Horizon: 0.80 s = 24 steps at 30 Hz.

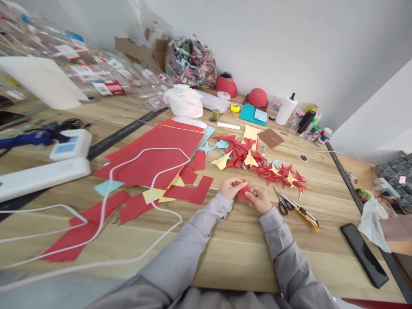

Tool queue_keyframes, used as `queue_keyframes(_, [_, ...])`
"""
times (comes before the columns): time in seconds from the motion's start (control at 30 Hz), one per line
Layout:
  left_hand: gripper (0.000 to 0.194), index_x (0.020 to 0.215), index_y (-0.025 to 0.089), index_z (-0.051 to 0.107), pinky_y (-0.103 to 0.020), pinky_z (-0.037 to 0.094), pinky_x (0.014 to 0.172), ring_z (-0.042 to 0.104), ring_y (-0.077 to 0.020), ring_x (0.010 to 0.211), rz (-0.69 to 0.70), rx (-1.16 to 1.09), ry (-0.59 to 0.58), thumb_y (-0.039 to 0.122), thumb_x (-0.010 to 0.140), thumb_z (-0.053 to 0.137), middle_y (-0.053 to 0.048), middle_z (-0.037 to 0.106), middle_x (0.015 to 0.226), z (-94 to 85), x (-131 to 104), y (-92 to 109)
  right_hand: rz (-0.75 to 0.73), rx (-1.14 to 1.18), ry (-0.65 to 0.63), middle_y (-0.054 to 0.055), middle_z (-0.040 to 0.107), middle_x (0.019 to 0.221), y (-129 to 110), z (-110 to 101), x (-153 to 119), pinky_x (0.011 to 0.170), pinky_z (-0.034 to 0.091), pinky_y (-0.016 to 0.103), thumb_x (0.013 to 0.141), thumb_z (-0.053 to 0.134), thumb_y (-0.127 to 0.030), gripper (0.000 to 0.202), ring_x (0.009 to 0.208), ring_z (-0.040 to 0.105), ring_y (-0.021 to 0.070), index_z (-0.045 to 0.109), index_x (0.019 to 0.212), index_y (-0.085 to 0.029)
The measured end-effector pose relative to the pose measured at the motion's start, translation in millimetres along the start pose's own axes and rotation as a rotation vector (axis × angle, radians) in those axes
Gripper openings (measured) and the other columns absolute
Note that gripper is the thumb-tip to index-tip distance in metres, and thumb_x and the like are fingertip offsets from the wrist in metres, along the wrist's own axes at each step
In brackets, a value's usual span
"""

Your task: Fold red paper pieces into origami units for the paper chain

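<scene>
Between my two hands is a small piece of folded red paper point(243, 193), just above the wooden table. My left hand point(232, 188) pinches its upper left edge with thumb and fingers. On the other side, my right hand point(259, 198) grips the paper with the thumb on top. Beyond the hands lies a pile of folded red, yellow and blue paper pieces point(238, 152), with red and yellow paper stars point(291, 178) to its right. Black-handled scissors point(283, 205) and a yellow utility knife point(304, 213) rest close to my right hand.
Large red paper sheets point(161, 146) and red scraps point(201, 189) spread to the left, crossed by a white cable point(154, 180). A black phone point(363, 253) lies at right. Bottles and jars point(309, 122) stand at the back right, a white power strip point(45, 176) at left.
</scene>
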<state>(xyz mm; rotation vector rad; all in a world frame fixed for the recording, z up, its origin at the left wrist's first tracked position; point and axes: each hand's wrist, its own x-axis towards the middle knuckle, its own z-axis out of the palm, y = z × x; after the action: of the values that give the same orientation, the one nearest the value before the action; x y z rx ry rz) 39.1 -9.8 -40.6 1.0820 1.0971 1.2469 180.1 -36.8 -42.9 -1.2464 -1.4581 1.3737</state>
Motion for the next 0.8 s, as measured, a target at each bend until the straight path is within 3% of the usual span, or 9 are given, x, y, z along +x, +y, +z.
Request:
queue_keyframes(0.13, [0.029,0.052,0.014,0.057,-0.02,0.039,0.043,0.047,-0.0084,0.045,0.014,0.012,-0.016,0.04,0.063,0.062,0.002,0.053,0.046,-0.5,-4.2,8.3,-0.007,-0.004,-0.029,-0.008,0.048,0.035,-3.0,0.1,-0.4,0.031,0.024,0.015,0.068,0.06,-0.046,0.033,0.028,0.038,0.0047,0.043,0.063,-0.019])
queue_keyframes(0.27, [0.03,0.048,0.013,0.054,-0.019,0.036,0.042,0.043,-0.0071,0.043,0.016,0.006,0.018,0.038,0.062,0.063,0.004,0.049,0.043,-0.7,-4.7,10.3,-0.02,0.012,-0.041,-0.008,0.047,0.035,-1.0,-0.5,0.5,0.031,0.026,0.015,0.068,0.061,-0.045,0.032,0.028,0.039,0.0048,0.044,0.062,-0.018])
queue_keyframes(0.4, [0.029,0.058,0.013,0.059,-0.02,0.04,0.046,0.049,-0.0082,0.046,0.015,-0.092,0.022,0.041,0.065,0.061,0.002,0.055,0.05,-1.7,-0.1,4.8,-0.01,0.084,-0.002,-0.008,0.049,0.035,3.7,-1.6,3.4,0.03,0.028,0.014,0.068,0.062,-0.045,0.032,0.028,0.04,0.0049,0.045,0.063,-0.018])
queue_keyframes(0.5, [0.031,0.073,0.012,0.062,-0.023,0.045,0.048,0.055,-0.0106,0.05,-0.051,-0.157,-0.056,0.039,0.058,0.068,0.0,0.062,0.059,-0.9,2.4,1.1,-0.007,0.151,0.112,-0.007,0.051,0.036,5.3,-2.2,5.9,0.029,0.029,0.015,0.068,0.062,-0.045,0.032,0.027,0.04,0.0051,0.045,0.064,-0.019])
queue_keyframes(0.6, [0.035,0.071,0.012,0.06,-0.024,0.047,0.048,0.056,-0.0117,0.048,-0.09,-0.152,-0.13,0.032,0.047,0.076,0.0,0.062,0.057,1.3,2.4,-1.3,-0.014,0.198,0.192,-0.007,0.052,0.036,4.4,-2.3,7.2,0.029,0.029,0.015,0.068,0.061,-0.045,0.032,0.027,0.04,0.0051,0.046,0.064,-0.018])
queue_keyframes(0.8, [0.031,0.067,0.012,0.058,-0.021,0.045,0.043,0.054,-0.0104,0.04,-0.036,-0.119,-0.035,0.03,0.049,0.076,0.002,0.059,0.047,-0.9,4.8,-2.4,-0.072,0.228,0.13,-0.004,0.06,0.05,4.3,-2.2,7.0,0.036,0.037,0.017,0.068,0.064,-0.039,0.027,0.035,0.048,0.0059,0.054,0.079,-0.017])
